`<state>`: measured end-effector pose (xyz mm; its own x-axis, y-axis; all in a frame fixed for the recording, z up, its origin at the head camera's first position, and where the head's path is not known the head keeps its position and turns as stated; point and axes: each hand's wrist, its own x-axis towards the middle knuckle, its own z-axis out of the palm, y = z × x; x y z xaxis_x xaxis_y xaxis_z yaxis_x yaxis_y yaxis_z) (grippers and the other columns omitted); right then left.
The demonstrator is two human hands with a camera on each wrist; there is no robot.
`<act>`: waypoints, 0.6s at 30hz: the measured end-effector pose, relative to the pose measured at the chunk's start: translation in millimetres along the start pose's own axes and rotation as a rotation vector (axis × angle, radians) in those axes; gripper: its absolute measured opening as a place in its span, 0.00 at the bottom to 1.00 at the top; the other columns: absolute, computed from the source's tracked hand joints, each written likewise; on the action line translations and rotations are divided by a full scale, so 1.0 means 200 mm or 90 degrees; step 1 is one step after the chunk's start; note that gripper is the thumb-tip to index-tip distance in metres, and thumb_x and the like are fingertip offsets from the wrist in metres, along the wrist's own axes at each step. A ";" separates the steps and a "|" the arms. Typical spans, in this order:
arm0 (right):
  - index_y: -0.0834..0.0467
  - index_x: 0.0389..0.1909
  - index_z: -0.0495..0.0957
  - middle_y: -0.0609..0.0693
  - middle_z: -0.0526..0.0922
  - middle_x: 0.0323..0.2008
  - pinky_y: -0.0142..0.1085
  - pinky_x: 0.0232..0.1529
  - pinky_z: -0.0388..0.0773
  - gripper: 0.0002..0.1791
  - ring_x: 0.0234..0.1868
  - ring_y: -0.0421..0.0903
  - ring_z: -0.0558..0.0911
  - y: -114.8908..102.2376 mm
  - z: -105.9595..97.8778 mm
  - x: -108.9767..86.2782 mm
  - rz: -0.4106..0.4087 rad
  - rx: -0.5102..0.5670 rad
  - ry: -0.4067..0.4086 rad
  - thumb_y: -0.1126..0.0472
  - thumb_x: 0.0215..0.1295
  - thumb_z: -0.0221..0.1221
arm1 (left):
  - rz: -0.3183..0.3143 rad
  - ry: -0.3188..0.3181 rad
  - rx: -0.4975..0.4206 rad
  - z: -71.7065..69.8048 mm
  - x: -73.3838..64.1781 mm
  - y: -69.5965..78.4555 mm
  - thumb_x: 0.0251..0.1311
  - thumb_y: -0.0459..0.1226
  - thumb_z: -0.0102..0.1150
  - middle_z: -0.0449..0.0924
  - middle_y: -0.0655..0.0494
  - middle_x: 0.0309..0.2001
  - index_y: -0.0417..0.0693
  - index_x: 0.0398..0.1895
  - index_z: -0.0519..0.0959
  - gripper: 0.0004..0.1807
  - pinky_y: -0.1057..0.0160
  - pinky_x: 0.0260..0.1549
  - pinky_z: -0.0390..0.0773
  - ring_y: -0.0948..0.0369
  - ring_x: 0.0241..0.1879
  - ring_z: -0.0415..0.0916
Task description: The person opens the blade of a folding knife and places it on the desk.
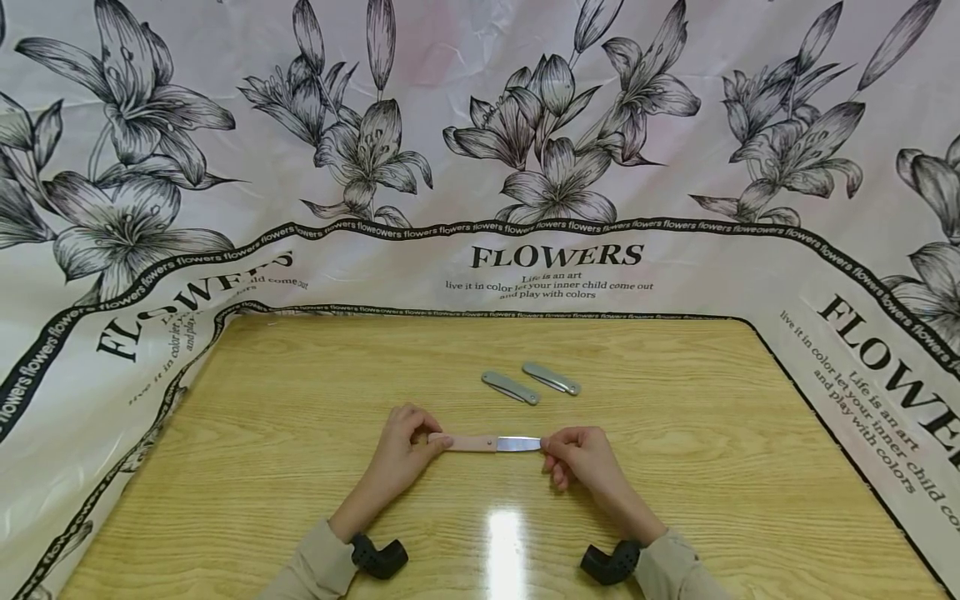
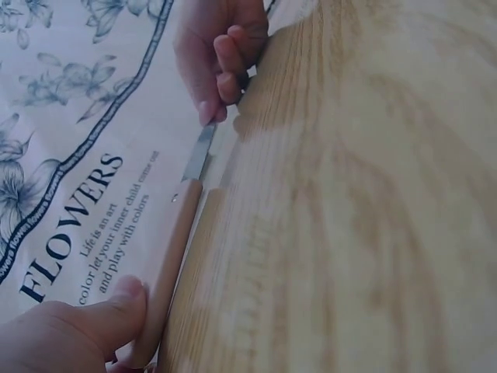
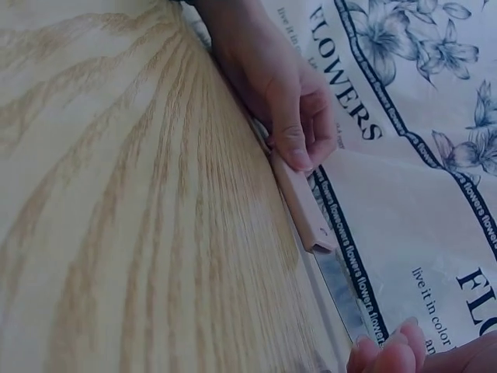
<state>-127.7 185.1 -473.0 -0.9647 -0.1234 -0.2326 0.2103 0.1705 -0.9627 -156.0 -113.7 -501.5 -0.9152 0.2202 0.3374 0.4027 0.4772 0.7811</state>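
A folding knife with a pink handle [image 1: 474, 443] lies level between both hands, its blade [image 1: 517, 444] unfolded and pointing right. My left hand [image 1: 407, 440] pinches the handle's far left end, thumb on top, as the left wrist view shows with the thumb [image 2: 128, 299] against the handle. At the other end, my right hand [image 1: 581, 457] pinches the blade tip between thumb and forefinger, the other fingers curled beneath. In the right wrist view the handle [image 3: 299, 198] stretches from the left hand [image 3: 291, 109] toward the right fingertips [image 3: 392, 353].
Two grey folded knives lie behind the hands: one grey knife [image 1: 510, 387] nearer, the other grey knife [image 1: 551, 377] farther right. They rest on a wood-grain table [image 1: 300, 375]. A flower-printed cloth [image 1: 555, 275] borders the table at the back and sides.
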 end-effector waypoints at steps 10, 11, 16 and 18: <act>0.72 0.34 0.82 0.53 0.80 0.17 0.30 0.11 0.74 0.12 0.10 0.38 0.73 0.00 -0.01 0.02 0.005 -0.066 0.028 0.64 0.69 0.60 | -0.014 0.014 -0.004 0.01 0.01 0.01 0.50 0.37 0.77 0.73 0.62 0.37 0.55 0.25 0.82 0.09 0.62 0.35 0.66 0.61 0.38 0.64; 0.72 0.33 0.82 0.52 0.80 0.16 0.30 0.11 0.74 0.12 0.10 0.38 0.73 0.00 -0.01 0.02 0.005 -0.071 0.033 0.64 0.68 0.60 | -0.010 0.019 -0.003 0.01 0.01 0.01 0.50 0.37 0.77 0.73 0.62 0.37 0.55 0.25 0.82 0.09 0.62 0.34 0.66 0.61 0.38 0.64; 0.69 0.29 0.82 0.53 0.79 0.15 0.30 0.11 0.73 0.10 0.09 0.38 0.73 0.00 0.00 0.03 0.009 -0.083 0.054 0.65 0.66 0.61 | 0.003 0.035 0.002 0.01 0.01 0.01 0.49 0.38 0.78 0.74 0.62 0.37 0.55 0.24 0.83 0.09 0.63 0.33 0.68 0.62 0.36 0.65; 0.68 0.27 0.82 0.53 0.79 0.15 0.30 0.11 0.73 0.10 0.09 0.38 0.72 0.00 0.00 0.03 0.013 -0.086 0.062 0.65 0.65 0.62 | 0.001 0.036 0.002 0.02 0.01 0.01 0.49 0.38 0.78 0.74 0.63 0.37 0.55 0.24 0.83 0.09 0.63 0.33 0.69 0.62 0.36 0.65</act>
<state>-134.5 183.9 -474.0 -0.9727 -0.0236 -0.2309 0.2132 0.3024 -0.9290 -158.3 -109.7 -501.4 -0.9136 0.1727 0.3681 0.4044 0.4797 0.7787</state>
